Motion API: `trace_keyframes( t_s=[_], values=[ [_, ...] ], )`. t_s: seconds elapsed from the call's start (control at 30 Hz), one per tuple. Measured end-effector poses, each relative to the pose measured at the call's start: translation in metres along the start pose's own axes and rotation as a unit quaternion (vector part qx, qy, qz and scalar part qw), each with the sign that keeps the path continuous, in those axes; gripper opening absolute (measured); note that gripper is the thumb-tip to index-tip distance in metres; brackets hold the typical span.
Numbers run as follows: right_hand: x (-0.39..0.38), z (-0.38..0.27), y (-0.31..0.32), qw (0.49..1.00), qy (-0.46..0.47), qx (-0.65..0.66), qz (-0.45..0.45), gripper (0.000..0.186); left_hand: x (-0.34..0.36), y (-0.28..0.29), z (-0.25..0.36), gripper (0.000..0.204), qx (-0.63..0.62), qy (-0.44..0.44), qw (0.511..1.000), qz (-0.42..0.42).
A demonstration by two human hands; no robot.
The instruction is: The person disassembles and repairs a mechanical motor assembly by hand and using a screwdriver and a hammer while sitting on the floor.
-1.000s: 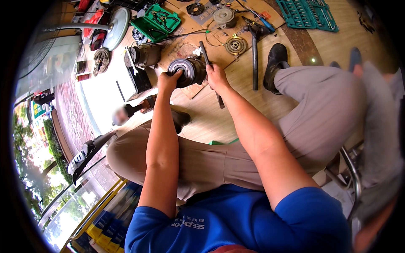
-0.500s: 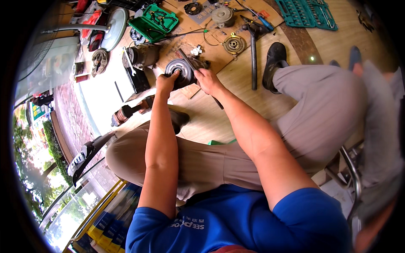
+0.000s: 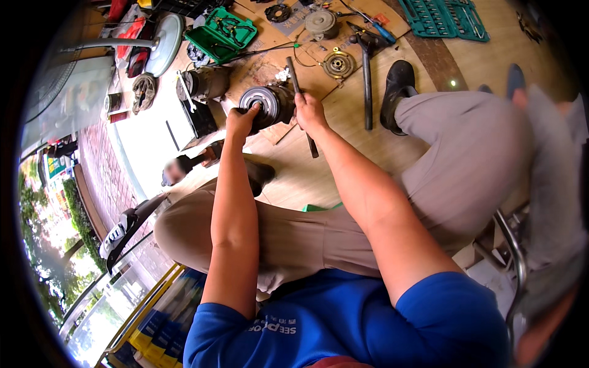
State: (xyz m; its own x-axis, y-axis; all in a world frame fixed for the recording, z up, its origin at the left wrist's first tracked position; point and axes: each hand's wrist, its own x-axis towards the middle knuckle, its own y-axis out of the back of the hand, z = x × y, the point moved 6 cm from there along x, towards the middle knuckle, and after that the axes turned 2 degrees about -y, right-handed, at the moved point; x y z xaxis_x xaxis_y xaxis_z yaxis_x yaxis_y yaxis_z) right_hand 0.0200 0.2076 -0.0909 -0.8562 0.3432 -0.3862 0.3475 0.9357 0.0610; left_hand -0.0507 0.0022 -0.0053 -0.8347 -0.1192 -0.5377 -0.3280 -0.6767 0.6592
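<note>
My left hand (image 3: 240, 122) grips a dark cylindrical machine part (image 3: 276, 104) with a ringed pulley face (image 3: 255, 95), its thumb lying on the face near the centre. My right hand (image 3: 310, 113) is closed around a long dark metal bar (image 3: 291, 69), held steeply just right of the pulley, its lower end poking out below the hand. Greasy cardboard (image 3: 322, 86) lies beneath. Behind the pulley is a second dirty cylindrical part (image 3: 211, 80), with a wrench (image 3: 184, 86) beside it. A round hub part (image 3: 338, 64) sits beyond my right hand.
A black T-handled tool (image 3: 367, 92), an open green tool case (image 3: 222, 30) and a teal socket set (image 3: 442, 18) lie around. A fan base (image 3: 165, 46) stands left. My legs and shoes flank the work. Another person's legs (image 3: 546, 172) are at the right.
The bar in my right hand swung leftward onto the pulley's side half a second ago and is now steeper, slightly right of it. My left hand has shifted slightly left with the part.
</note>
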Motion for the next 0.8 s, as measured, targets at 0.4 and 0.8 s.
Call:
trace_keyframes(
  t_s=[0.4,0.8],
  values=[
    [-0.008,-0.014,0.005,0.998,-0.049,-0.045,0.022,0.037,0.005,0.001,0.01,0.065,0.056,-0.096,0.992,0.058],
    [-0.012,-0.022,0.005,0.993,-0.059,-0.08,0.066,0.039,0.003,0.003,0.015,0.054,0.006,-0.098,0.995,0.016]
  ],
)
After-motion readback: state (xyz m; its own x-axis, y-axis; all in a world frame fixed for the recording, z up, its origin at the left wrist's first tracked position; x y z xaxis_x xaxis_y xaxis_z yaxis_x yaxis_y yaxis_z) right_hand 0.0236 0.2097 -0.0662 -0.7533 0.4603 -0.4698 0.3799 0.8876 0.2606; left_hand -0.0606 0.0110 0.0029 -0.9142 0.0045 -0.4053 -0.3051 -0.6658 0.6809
